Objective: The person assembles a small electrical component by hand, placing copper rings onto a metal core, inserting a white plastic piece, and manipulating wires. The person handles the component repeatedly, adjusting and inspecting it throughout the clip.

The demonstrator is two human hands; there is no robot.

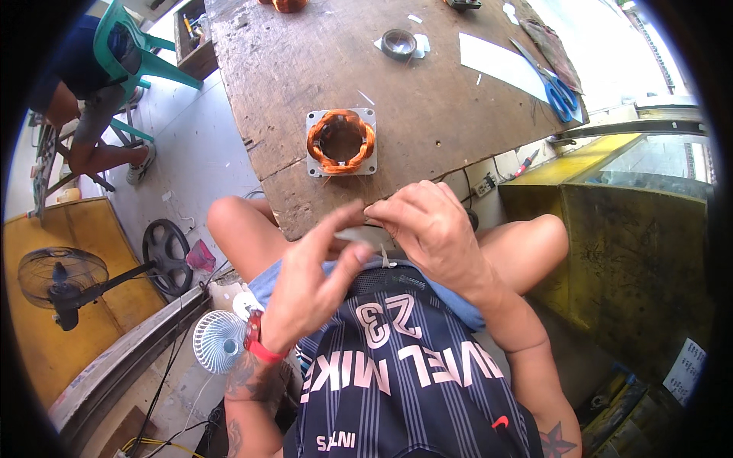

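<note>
My left hand point(311, 271), with a red watch on its wrist, is over my lap. Its fingers are stretched out and its thumb stands apart, slightly smeared by motion. Close beside it, at the table's near edge, my right hand point(431, 233) has thumb and fingertips pinched together. Whatever is in that pinch is too small to make out. Just beyond both hands, a motor stator point(313, 159) with a ring of orange copper windings lies on the wooden table point(282, 91). Neither hand touches it.
Farther along the table lie a roll of dark tape point(398, 44), a white paper sheet point(496, 65) and blue-handled scissors point(560, 95). A standing fan point(65, 278) and a small pale-blue fan point(219, 342) are at left. Another person sits on a green chair point(126, 49). A yellow metal cabinet point(611, 229) is at right.
</note>
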